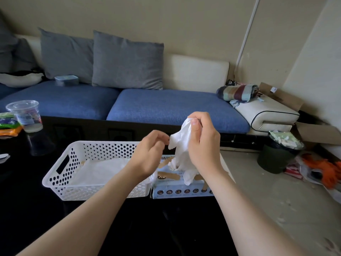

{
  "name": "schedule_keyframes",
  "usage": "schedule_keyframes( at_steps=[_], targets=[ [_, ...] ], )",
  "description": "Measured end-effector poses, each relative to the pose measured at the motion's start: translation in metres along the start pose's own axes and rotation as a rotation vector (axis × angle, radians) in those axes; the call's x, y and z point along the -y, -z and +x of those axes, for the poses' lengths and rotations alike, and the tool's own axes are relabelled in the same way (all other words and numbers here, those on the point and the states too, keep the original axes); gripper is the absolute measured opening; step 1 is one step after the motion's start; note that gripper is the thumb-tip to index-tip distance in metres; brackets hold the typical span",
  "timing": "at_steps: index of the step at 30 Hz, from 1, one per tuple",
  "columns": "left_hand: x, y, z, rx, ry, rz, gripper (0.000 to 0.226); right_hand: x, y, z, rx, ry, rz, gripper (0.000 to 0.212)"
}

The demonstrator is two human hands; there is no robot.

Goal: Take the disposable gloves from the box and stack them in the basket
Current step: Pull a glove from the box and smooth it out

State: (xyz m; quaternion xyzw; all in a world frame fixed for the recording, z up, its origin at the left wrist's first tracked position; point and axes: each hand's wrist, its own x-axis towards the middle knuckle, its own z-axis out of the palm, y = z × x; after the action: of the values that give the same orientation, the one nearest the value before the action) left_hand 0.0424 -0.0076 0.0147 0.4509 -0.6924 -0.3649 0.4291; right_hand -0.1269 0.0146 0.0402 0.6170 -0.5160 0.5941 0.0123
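A white perforated basket (60, 174) stands on the black table with white gloves (99, 170) lying flat inside it. Right beside it sits the light blue glove box (184, 191), more white glove material bunched at its top opening. My right hand (203, 143) pinches a white glove (180, 145) by its upper end and holds it above the box. My left hand (149, 154), fingers curled, reaches to the glove's left edge; whether it grips the edge is unclear.
A clear plastic cup (27, 115) and snack packets (9, 126) stand at the table's left. A blue sofa (166, 106) with grey cushions runs behind. A dark bin (276, 157), cardboard and an orange item (326, 170) lie on the floor at right.
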Motion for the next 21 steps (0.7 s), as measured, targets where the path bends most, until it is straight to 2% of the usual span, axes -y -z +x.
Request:
schedule_keyframes(
  at_steps=[1,3,6,8,10,14,15,17,21],
  targets=[
    [-0.004,0.000,0.000,-0.026,0.036,-0.107,0.027,0.004,-0.001,0.000,0.023,0.004,0.019,0.019],
    [-0.012,0.001,-0.002,-0.001,0.103,-0.220,0.044,0.012,-0.002,0.000,0.073,-0.004,0.071,0.020],
    [-0.018,0.005,-0.003,0.074,0.153,-0.272,0.074,0.021,-0.004,0.002,0.154,-0.037,0.168,0.022],
    [-0.017,0.012,-0.001,0.085,0.190,-0.309,0.081,0.025,-0.005,0.001,0.210,-0.075,0.217,0.023],
    [-0.014,0.018,-0.002,0.073,0.181,-0.311,0.071,0.028,-0.008,-0.002,0.264,-0.144,0.268,0.028],
    [-0.014,0.030,-0.009,-0.036,0.114,-0.361,0.018,0.035,-0.014,-0.005,0.337,-0.311,0.318,0.046],
    [-0.012,0.033,-0.010,-0.059,0.121,-0.400,0.014,0.036,-0.015,-0.007,0.365,-0.363,0.316,0.048],
    [-0.012,0.039,-0.014,-0.076,0.119,-0.409,0.017,0.039,-0.017,-0.009,0.446,-0.465,0.296,0.045],
    [-0.012,0.050,-0.020,-0.079,0.126,-0.407,0.029,0.048,-0.020,-0.010,0.577,-0.575,0.306,0.023]
  ],
)
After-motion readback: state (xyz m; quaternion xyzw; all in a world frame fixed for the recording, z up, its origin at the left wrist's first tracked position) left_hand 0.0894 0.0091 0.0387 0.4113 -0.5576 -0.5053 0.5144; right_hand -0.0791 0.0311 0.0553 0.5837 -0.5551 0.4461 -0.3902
